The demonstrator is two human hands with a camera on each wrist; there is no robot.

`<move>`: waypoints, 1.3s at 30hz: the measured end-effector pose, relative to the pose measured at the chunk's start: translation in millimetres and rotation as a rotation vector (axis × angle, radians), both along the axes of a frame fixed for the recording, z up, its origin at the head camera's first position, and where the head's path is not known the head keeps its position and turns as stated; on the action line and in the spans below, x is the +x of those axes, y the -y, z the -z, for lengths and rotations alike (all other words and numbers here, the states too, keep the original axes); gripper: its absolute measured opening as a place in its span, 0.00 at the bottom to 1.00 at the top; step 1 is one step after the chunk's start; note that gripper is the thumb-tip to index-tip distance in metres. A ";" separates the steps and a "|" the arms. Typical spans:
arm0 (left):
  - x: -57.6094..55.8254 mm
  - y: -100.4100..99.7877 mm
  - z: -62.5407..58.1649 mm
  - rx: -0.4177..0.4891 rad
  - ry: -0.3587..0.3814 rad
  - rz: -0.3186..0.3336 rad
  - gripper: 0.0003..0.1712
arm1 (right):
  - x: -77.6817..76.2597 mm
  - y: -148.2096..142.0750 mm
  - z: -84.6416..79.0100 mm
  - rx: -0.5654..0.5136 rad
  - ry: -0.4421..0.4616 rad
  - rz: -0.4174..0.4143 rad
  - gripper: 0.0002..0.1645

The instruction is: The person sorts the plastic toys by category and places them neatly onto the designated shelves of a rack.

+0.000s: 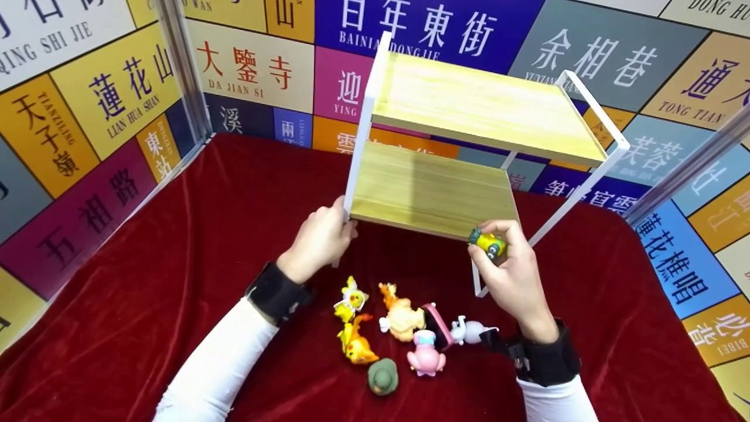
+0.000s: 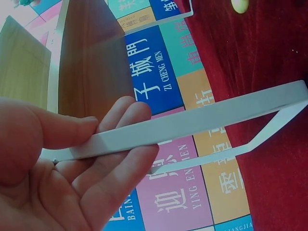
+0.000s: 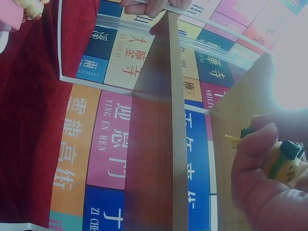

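On the left, pinching the white post of a two-board rack with the left hand; best to grip firmly, to stop any tilting. Next, on the red-draped desk: a small yellow figure, an orange figure, a green-hatted figure, a peach figure, a pink figure; beside these, a pink-rimmed dark piece, perhaps a container, cannot tell contents; then a grey figure. At right, pinching the green-and-yellow figurine with the right hand, near the front edge of the lower board; cannot tell whether touching it. Probably wise to hold lightly, leaving the underside free.
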State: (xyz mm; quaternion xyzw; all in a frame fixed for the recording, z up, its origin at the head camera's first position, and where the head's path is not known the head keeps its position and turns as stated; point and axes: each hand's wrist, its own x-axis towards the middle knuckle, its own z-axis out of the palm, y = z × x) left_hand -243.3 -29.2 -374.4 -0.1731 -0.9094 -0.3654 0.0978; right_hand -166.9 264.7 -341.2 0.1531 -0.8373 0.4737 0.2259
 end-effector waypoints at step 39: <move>-16.3 14.1 5.1 0.162 0.317 0.302 0.10 | -7.2 8.3 -5.8 0.030 -0.080 -0.105 0.21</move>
